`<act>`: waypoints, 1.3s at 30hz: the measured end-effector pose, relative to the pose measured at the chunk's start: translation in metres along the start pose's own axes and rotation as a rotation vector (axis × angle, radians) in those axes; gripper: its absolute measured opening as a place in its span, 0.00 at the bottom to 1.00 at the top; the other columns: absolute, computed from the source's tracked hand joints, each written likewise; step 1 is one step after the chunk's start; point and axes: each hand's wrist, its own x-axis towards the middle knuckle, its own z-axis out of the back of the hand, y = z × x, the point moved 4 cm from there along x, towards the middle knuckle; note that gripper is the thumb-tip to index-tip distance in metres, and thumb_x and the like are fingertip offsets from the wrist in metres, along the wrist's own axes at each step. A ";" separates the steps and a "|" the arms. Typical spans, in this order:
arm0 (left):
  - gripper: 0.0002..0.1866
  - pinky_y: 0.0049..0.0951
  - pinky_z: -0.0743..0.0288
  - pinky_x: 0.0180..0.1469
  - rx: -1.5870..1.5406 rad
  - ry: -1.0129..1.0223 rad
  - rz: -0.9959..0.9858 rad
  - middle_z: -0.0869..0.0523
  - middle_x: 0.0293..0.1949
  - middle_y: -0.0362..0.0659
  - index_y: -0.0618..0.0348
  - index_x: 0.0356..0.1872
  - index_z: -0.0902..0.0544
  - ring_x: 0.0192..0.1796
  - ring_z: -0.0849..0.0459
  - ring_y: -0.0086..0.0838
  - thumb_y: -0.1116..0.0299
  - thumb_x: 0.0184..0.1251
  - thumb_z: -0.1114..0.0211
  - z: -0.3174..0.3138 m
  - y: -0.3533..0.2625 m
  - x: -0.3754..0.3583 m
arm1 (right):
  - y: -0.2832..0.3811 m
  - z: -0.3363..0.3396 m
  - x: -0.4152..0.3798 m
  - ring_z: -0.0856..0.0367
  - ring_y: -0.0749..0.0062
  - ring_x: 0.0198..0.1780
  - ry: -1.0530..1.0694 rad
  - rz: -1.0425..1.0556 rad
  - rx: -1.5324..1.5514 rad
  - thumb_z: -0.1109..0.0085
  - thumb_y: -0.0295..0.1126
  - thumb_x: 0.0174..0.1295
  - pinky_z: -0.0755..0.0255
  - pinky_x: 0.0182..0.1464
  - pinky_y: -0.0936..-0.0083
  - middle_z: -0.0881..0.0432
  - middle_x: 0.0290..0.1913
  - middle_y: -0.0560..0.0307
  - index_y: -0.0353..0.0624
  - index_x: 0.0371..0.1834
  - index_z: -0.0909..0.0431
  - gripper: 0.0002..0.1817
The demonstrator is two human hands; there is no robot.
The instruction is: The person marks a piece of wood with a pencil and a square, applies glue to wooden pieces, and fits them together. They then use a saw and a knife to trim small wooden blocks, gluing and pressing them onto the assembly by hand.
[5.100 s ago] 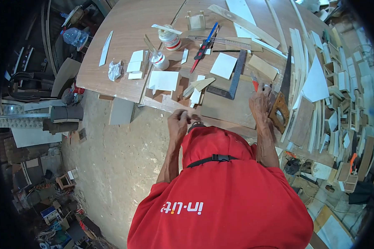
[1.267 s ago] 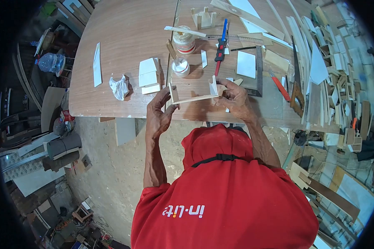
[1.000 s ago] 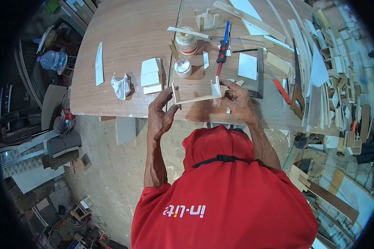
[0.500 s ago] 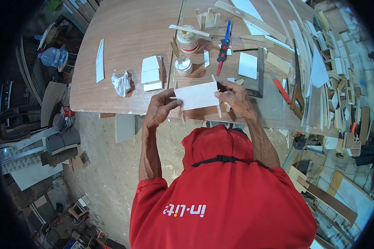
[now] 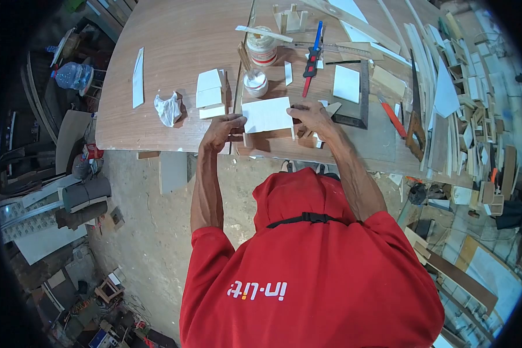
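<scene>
A small wooden piece with a flat white top and short thin legs [image 5: 267, 116], like a miniature table, is near the workbench's front edge. My left hand [image 5: 220, 131] grips its left end, fingers closed against the side. At the opposite end my right hand [image 5: 312, 118] holds it with thumb and fingers. White panels in a small stack [image 5: 210, 93] lie to the left, beside a crumpled white cloth [image 5: 169, 109]. Beyond the piece is an open white jar [image 5: 256, 84] with sticks standing by it. Whether all the legs touch the bench is hidden.
A larger jar [image 5: 262, 47] has a flat stick across its top. Right of it lie a blue-and-red cutter [image 5: 312, 60], a white square panel [image 5: 346, 84], a dark metal square [image 5: 363, 95], a red-handled tool [image 5: 393, 120] and a handsaw [image 5: 414, 136]. Wood strips and offcuts crowd the right side.
Both hands have moved the white-topped piece a little away from the body and left. Its top has tipped flatter, with the legs now pointing down toward the bench.
</scene>
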 end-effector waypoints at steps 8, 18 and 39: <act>0.28 0.33 0.20 0.48 0.052 -0.017 -0.004 0.15 0.45 0.46 0.67 0.60 0.23 0.45 0.16 0.31 0.58 0.64 0.31 0.001 0.001 0.011 | -0.010 0.000 0.012 0.20 0.72 0.24 -0.008 0.003 -0.069 0.36 0.39 0.58 0.25 0.23 0.74 0.19 0.24 0.54 0.30 0.32 0.18 0.17; 0.26 0.29 0.21 0.49 0.090 -0.049 0.012 0.14 0.42 0.46 0.66 0.58 0.21 0.44 0.15 0.31 0.58 0.64 0.31 0.001 0.003 0.013 | -0.021 0.001 0.021 0.20 0.78 0.28 0.015 0.051 -0.241 0.37 0.36 0.62 0.27 0.26 0.79 0.16 0.30 0.59 0.34 0.42 0.16 0.14; 0.17 0.22 0.20 0.35 0.091 -0.147 -0.068 0.15 0.30 0.43 0.69 0.44 0.15 0.30 0.17 0.24 0.65 0.60 0.31 -0.005 -0.006 0.011 | -0.024 -0.004 0.014 0.23 0.70 0.23 -0.055 0.021 -0.161 0.37 0.42 0.60 0.29 0.27 0.69 0.19 0.22 0.53 0.33 0.29 0.18 0.19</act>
